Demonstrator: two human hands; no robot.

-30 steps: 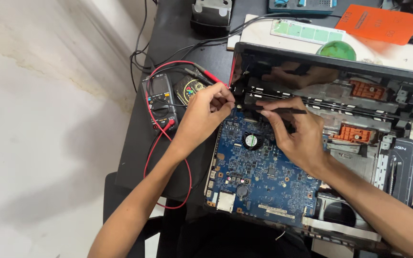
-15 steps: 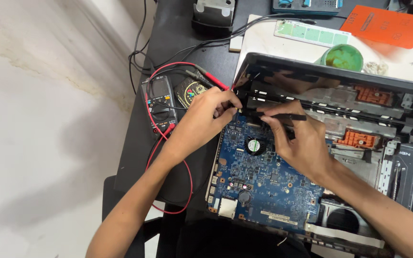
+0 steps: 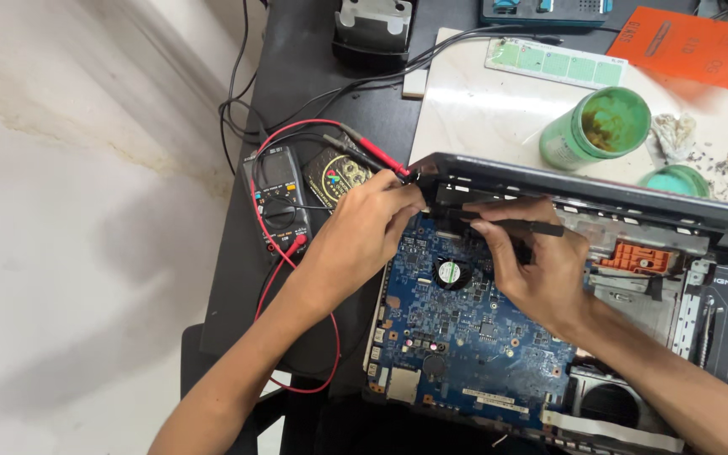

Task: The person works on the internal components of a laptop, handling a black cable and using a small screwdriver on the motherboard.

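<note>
Dark surface (image 3: 313, 50) set against a pale, stained wall on your left; an opened laptop lies across it with its blue circuit board (image 3: 465, 337) exposed, nearest to you.

Nearest: a black fan housing (image 3: 608, 404) sits at the board's lower right corner. A small round part (image 3: 448, 271) with a green centre sits on the upper board, between your two hands.

Left hand (image 3: 364, 232): fingers pressed together, pinching the red probe (image 3: 385, 160) near its tip. The tip is at the upper left edge of the board, just under the dark laptop frame (image 3: 600, 190); the exact contact point is hidden by the fingers.

Right hand (image 3: 532, 265): fingers pinch the black probe (image 3: 524, 226), which lies nearly level, pointing left toward the same upper edge of the board. Its tip is close to the red one; whether either touches metal cannot be told.

Left of the board: a dark multimeter (image 3: 278, 198) lies flat on the surface, with the red lead (image 3: 330, 337) looping from it down past your left forearm. A small black round-logo item (image 3: 334, 177) lies just beside the meter.

Farther: a pale mat (image 3: 482, 118) carries a green open jar (image 3: 596, 126), a green lid (image 3: 676, 181) to its right, and a pale green strip (image 3: 558, 63). An orange sheet (image 3: 693, 46) lies at the far right corner.
</note>
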